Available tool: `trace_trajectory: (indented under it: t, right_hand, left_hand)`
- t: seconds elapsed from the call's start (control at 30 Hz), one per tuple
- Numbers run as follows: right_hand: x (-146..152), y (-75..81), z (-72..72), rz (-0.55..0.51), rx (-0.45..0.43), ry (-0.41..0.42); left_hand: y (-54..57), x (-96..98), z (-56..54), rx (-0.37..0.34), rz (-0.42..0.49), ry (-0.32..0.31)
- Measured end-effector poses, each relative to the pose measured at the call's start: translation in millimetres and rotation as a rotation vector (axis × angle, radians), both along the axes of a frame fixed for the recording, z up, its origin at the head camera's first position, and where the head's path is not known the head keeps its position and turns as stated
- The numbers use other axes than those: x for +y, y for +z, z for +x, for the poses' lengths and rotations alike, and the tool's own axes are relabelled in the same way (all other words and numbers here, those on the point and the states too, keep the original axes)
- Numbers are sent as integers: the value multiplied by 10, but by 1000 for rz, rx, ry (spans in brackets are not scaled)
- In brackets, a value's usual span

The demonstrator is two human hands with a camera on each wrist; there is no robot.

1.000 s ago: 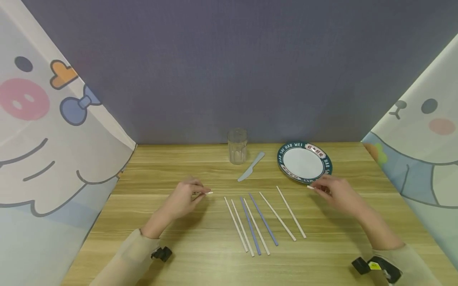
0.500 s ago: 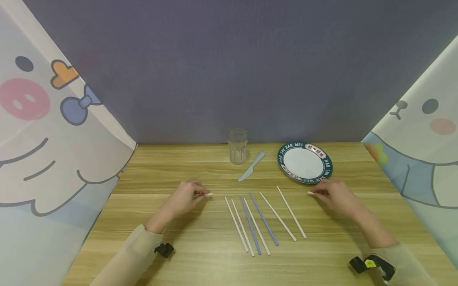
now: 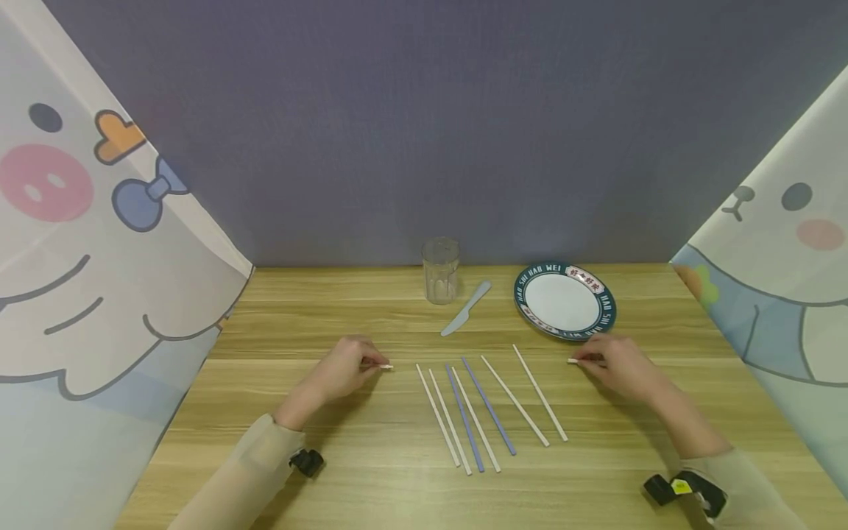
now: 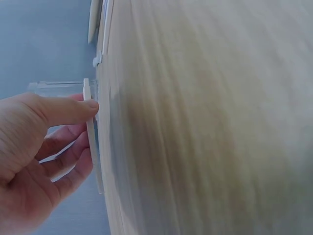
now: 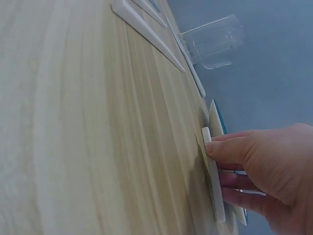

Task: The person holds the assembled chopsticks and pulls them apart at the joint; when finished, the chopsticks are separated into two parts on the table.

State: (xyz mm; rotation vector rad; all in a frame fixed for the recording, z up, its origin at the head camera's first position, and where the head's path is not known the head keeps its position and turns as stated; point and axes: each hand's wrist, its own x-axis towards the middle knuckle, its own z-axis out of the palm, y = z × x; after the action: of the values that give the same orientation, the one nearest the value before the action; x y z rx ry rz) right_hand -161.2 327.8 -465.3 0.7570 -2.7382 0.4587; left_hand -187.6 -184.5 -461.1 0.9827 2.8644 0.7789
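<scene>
- Near centre, on the wooden table (image 3: 371,456): five white sticks (image 3: 475,419) and two blue sticks (image 3: 488,406) lie in a row, far ends slanting left.
- Left of them, the left hand (image 3: 347,364) pinches a short white stick (image 4: 94,147) between thumb and fingers.
- To the right, the right hand (image 3: 619,362) pinches another white stick (image 5: 215,186), just nearer than the green-rimmed plate (image 3: 563,302).
- Farther, centre: a pale knife (image 3: 466,310).
- Beyond its left side: a clear cup (image 3: 440,274).

From here I read "HAO SHI HAO WEI" in white capitals round the green-rimmed plate (image 3: 561,302), far right; its red Chinese characters are too small, and the yellow label (image 3: 681,486), near right, is illegible.
</scene>
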Motion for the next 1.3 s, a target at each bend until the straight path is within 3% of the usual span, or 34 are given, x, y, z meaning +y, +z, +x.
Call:
trace_trajectory:
  t: [0.47,0.87,1.13,1.3]
  right_hand:
    - [-51,2,3,22,-44,-15]
    - [-213,88,21,11,-52,-34]
    - [-559,237,22,-56,-91,-13]
    - [-822,314,84,-100,-123,52]
  left_hand:
    - [-71,-10,-16,-68,-15,-19]
    - [7,43,4,-114,-15,-27]
    - [140,210,25,-35,-27,-78]
    - [222,354,80,35,-20,-153]
